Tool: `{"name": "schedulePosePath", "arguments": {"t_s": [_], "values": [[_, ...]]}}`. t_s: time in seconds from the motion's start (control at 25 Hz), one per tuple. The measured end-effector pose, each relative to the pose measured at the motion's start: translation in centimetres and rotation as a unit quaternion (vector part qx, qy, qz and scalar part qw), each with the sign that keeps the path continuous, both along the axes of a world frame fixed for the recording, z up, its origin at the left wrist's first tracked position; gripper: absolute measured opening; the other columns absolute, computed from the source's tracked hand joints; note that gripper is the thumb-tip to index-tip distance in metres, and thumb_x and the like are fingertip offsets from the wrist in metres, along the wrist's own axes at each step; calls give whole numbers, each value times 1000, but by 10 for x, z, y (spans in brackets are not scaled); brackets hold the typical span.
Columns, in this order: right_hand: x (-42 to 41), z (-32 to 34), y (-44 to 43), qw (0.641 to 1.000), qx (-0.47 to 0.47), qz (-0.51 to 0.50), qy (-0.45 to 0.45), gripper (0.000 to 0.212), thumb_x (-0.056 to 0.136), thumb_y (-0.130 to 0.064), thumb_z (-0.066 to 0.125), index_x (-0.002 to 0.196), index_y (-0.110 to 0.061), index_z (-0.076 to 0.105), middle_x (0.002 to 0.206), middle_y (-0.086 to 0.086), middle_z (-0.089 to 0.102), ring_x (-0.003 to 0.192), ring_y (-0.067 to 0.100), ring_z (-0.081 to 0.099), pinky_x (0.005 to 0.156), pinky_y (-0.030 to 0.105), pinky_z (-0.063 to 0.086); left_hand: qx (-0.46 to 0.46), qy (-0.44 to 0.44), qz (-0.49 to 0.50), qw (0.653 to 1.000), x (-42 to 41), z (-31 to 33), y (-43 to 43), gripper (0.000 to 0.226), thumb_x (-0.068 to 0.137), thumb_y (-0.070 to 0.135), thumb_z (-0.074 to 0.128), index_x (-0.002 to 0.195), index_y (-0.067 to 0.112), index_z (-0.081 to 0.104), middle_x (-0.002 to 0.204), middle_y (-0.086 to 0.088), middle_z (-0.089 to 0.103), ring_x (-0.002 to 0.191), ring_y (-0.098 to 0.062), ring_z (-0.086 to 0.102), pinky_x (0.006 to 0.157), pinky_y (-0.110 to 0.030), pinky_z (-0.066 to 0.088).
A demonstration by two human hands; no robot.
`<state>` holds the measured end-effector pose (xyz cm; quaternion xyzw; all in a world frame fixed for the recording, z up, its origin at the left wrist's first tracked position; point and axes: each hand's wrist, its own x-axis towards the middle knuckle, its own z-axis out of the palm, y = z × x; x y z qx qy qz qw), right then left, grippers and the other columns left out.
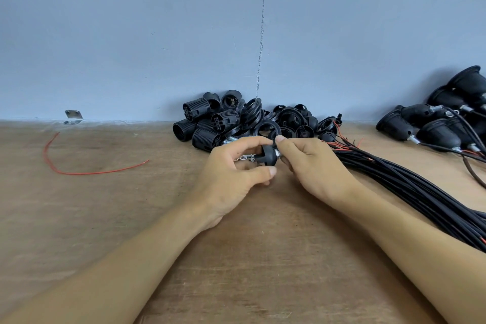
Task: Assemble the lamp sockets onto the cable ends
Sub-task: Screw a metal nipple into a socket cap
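Gripping a black domed socket cap [266,156] with the left hand [231,168], just above the bench [131,218]: forefinger curled over the cap's rim, thumb stretched out below it. Pinching at the cap's narrow end with the right hand [313,163], thumb on top and fingers curled underneath, close against a small metal nipple [277,158] there. Nearly touching, thumb to forefinger, across the cap. Showing on the cap's open side, toward the left palm: pale bare wire ends [246,158]. Cannot tell which cable these belong to, hidden as it is beneath the right hand.

Directly behind the hands, heaped against the blue wall [157,34]: ribbed black socket bodies [207,123] on the left of the pile, loose black rings [264,127] and more caps [302,123] on the right. Fanning out from under the right wrist toward the lower right edge: a thick bundle of black cables [410,187], red-tipped at the near ends. Farther right, well apart from the hands: assembled sockets [434,131] lying on their sides with cables attached. Far left on the bench: a loose red wire [79,169], curved, and behind it a small metal bracket [73,116] at the foot of the wall
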<state>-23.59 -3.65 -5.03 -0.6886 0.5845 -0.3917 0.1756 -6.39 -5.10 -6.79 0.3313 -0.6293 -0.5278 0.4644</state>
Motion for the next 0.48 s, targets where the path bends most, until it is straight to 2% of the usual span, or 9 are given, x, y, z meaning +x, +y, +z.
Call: {"name": "schedulePosePath", "arguments": {"t_s": [0.08, 0.16, 0.24, 0.28, 0.36, 0.48], "values": [[1, 0, 0, 999, 16, -7, -29, 60, 103, -54, 36, 57, -16, 33, 48, -8, 30, 45, 7, 27, 49, 22, 24, -16, -5, 13, 1000, -1, 0, 0, 39, 79, 4, 83, 107, 30, 76, 94, 6, 78, 73, -13, 74, 72, -17, 55], [1, 0, 2, 998, 14, 5, -68, 61, 102, -58, 35, 59, -16, 46, 49, -8, 43, 46, 5, 37, 54, 20, 32, 16, 30, 14, 999, -1, 1, 0, 28, 80, 14, 81, 106, 22, 77, 91, -1, 77, 72, -21, 73, 70, -25, 58], [0, 0, 4, 995, 1, 40, -88, 40, 103, -47, 46, 73, -22, 57, 61, -8, 54, 51, 4, 45, 59, 23, 37, 51, 48, 2, 998, 0, 3, -2, 11, 87, 17, 77, 97, 15, 79, 86, -5, 75, 69, -24, 70, 65, -28, 59], [0, 0, 5, 995, -6, 54, -81, 32, 103, -40, 50, 78, -21, 57, 64, -8, 55, 53, 4, 45, 60, 23, 37, 61, 44, -3, 997, 1, 4, -1, 6, 91, 19, 75, 90, 16, 80, 84, -6, 74, 66, -23, 69, 62, -28, 58], [0, -2, 4, 998, -27, 50, -39, 31, 103, -35, 51, 77, -19, 54, 60, -10, 49, 54, 3, 40, 57, 21, 34, 63, 28, -3, 998, 1, 4, -2, 15, 93, 21, 73, 80, 18, 81, 80, -8, 74, 65, -22, 68, 60, -26, 56], [0, 0, 2, 999, -43, 30, 12, 38, 104, -36, 47, 70, -19, 50, 57, -10, 43, 55, 5, 38, 55, 19, 33, 41, 17, -4, 999, -1, 3, -1, 11, 93, 16, 73, 85, 18, 80, 84, -4, 77, 69, -20, 70, 65, -26, 59]]}}
